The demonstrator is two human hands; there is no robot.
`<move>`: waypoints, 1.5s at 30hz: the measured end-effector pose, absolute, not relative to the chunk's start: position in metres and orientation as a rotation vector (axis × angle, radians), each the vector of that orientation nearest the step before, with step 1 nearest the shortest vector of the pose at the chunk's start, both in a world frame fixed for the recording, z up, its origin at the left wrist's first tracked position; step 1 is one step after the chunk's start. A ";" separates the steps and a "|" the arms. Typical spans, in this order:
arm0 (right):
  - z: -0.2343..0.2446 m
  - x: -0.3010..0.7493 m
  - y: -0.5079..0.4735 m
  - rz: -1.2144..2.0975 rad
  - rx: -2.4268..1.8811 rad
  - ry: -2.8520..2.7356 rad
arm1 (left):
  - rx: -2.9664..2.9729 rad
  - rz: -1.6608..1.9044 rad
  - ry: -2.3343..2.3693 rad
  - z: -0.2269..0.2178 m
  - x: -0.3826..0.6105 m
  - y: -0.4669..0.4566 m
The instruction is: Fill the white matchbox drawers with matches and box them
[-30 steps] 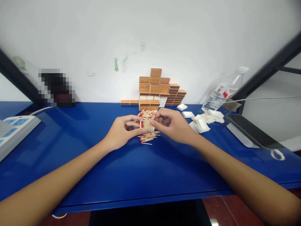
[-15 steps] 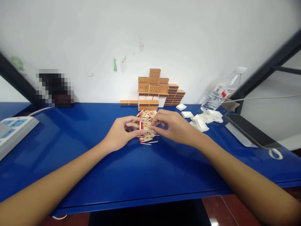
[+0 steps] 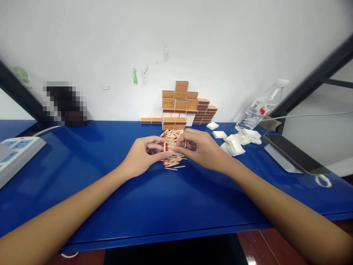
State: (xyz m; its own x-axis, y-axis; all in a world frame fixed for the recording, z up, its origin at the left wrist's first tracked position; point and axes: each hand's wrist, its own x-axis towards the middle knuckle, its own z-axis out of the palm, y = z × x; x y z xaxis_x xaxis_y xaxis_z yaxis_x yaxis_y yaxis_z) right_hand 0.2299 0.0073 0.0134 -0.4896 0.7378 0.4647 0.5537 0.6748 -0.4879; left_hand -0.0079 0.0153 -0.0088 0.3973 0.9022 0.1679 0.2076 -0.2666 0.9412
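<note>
A loose pile of red-tipped matches [image 3: 173, 162] lies on the blue table [image 3: 165, 198] at its middle. Over the pile my left hand [image 3: 142, 156] pinches a small white matchbox tray [image 3: 168, 147] that holds matches. My right hand [image 3: 200, 147] meets it from the right, its fingers closed on the tray's right end and on the matches in it. Both hands touch each other at the fingertips.
Stacked orange matchboxes [image 3: 183, 105] stand against the white wall behind the pile. Several white empty trays [image 3: 237, 141] lie at the right, beside a plastic water bottle [image 3: 257, 106] and a phone [image 3: 295, 152]. A white power strip [image 3: 15, 151] sits at the far left.
My right hand has slid slightly left, closing tighter against the tray. The left hand has barely moved.
</note>
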 end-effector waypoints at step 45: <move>0.014 0.228 0.004 0.305 -0.922 -2.269 | 1.729 0.910 0.966 -0.008 -0.009 0.016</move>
State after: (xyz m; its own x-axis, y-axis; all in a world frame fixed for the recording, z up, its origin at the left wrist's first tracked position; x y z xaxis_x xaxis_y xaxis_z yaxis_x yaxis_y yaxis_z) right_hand 0.2284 0.0038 0.0140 -0.5328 0.6890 0.4914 0.5345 0.7242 -0.4357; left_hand -0.0093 0.0157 -0.0076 0.4169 0.8953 0.1570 0.2102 -0.2630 0.9416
